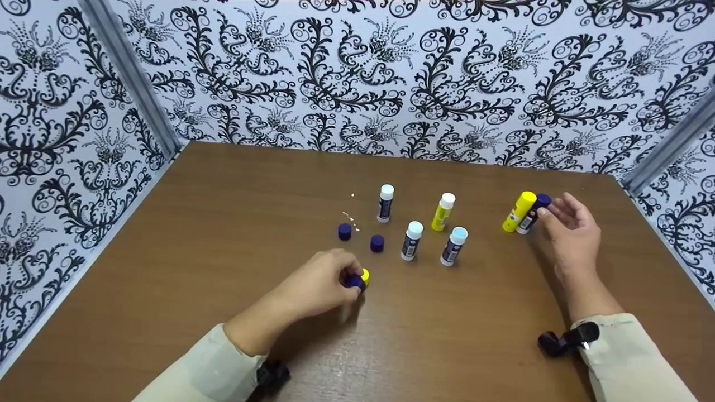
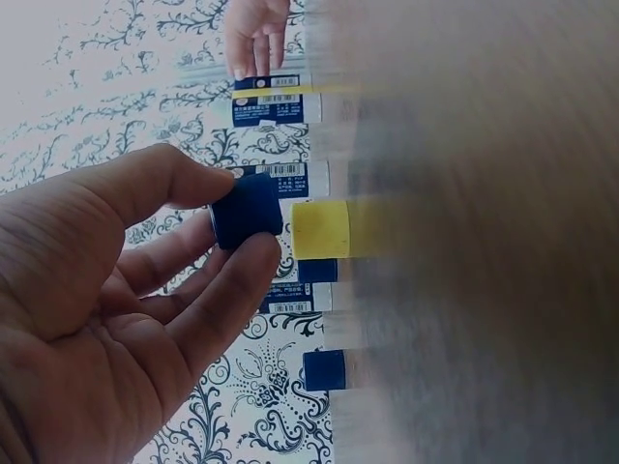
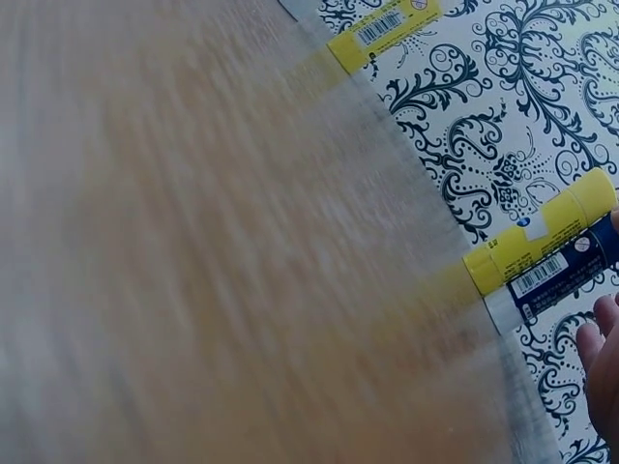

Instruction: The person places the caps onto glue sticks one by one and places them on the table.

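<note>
My left hand point(image 1: 315, 282) pinches a dark blue glue stick cap point(image 2: 247, 211) between thumb and fingertips. Just beside it a yellow cap point(image 2: 321, 230) stands on the table. Two more dark blue caps, one farther back point(image 1: 344, 231) and one to its right point(image 1: 377, 243), lie beyond this hand. At the right, my right hand point(image 1: 572, 240) has its thumb against a capped navy glue stick point(image 3: 561, 275), its other fingers loose and apart from it. This stick stands upright against a capped yellow glue stick point(image 1: 519, 212).
Uncapped glue sticks stand mid-table: navy ones at the back point(image 1: 385, 204), in front point(image 1: 411, 241) and to the right point(image 1: 454, 245), plus a yellow one point(image 1: 443, 212). White crumbs point(image 1: 349, 216) dot the brown table point(image 1: 223, 223). Patterned panels point(image 1: 357, 72) enclose it.
</note>
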Demonstrator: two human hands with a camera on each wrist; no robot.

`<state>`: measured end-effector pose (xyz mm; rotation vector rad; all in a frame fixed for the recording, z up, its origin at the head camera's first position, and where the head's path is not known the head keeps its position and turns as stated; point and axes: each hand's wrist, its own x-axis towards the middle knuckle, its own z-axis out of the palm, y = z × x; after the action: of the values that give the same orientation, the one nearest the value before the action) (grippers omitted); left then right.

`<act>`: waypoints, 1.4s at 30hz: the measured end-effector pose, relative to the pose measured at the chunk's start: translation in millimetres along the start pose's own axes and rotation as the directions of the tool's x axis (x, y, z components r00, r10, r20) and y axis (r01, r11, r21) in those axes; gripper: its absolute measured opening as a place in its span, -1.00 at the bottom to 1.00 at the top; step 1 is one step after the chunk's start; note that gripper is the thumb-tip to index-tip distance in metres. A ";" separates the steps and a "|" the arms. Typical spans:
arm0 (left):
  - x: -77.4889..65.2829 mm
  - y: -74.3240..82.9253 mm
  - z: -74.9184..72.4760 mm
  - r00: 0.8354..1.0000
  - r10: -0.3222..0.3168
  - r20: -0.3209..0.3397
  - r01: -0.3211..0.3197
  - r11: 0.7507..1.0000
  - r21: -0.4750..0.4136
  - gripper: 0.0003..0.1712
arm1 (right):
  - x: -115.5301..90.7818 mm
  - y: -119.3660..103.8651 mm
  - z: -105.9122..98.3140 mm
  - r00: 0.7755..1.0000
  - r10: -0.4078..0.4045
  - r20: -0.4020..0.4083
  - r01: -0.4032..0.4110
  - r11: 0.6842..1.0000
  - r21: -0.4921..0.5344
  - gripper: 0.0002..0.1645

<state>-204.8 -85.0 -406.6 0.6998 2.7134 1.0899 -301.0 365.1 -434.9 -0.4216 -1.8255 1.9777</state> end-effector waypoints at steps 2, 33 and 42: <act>0.1 0.0 0.0 1.000 -0.005 -0.002 0.005 1.000 -0.008 -0.87 | -1.3 -1.8 -0.1 1.000 0.006 -0.007 -0.006 1.000 0.019 -0.18; 0.2 0.8 -1.9 0.997 0.019 -0.071 -0.023 0.998 -0.053 -0.83 | -17.3 -28.7 17.6 0.977 -0.194 -0.093 0.208 0.963 0.174 -0.32; 0.5 1.3 -1.6 0.993 0.057 -0.101 -0.065 0.995 -0.072 -0.82 | -24.6 -33.1 23.8 0.980 -0.191 -0.057 0.199 0.960 0.195 -0.33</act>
<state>-205.2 -84.9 -404.5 0.7407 2.7318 1.2667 -288.0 334.2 -401.2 -0.2066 -1.5603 1.9770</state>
